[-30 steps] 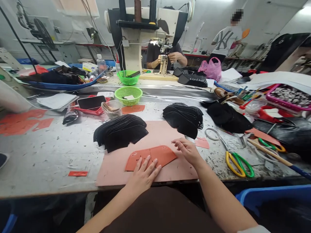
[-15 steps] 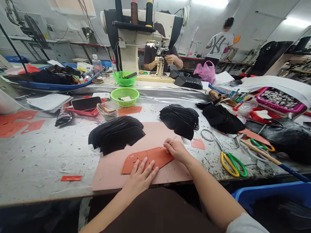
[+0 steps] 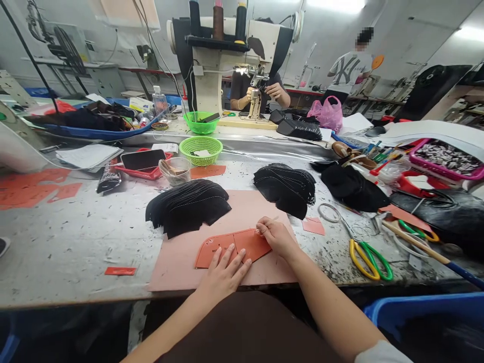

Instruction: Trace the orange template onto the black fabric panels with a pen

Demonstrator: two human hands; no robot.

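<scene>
An orange pattern template (image 3: 230,245) lies on a pink cutting mat (image 3: 181,257) at the table's near edge. My left hand (image 3: 224,272) lies flat on the template's lower part with its fingers spread, pressing it down. My right hand (image 3: 275,235) is closed in a pinch on a thin pen-like tool at the template's upper right edge; the tool is too small to name. A fanned stack of black cut pieces (image 3: 188,205) rests on the mat's upper left, and a second black stack (image 3: 286,188) sits beyond the mat to the right.
Yellow-and-green scissors (image 3: 368,257) lie to the right, beside a metal ring (image 3: 328,212) and a small orange scrap (image 3: 313,226). Green baskets (image 3: 200,148), a clear cup (image 3: 176,170) and a red tray (image 3: 140,164) stand further back. Another person works at a sewing machine (image 3: 227,55) opposite.
My right hand moved from just off the template's right end onto its upper right edge and closed into a pinch. My left hand stayed flat on the template.
</scene>
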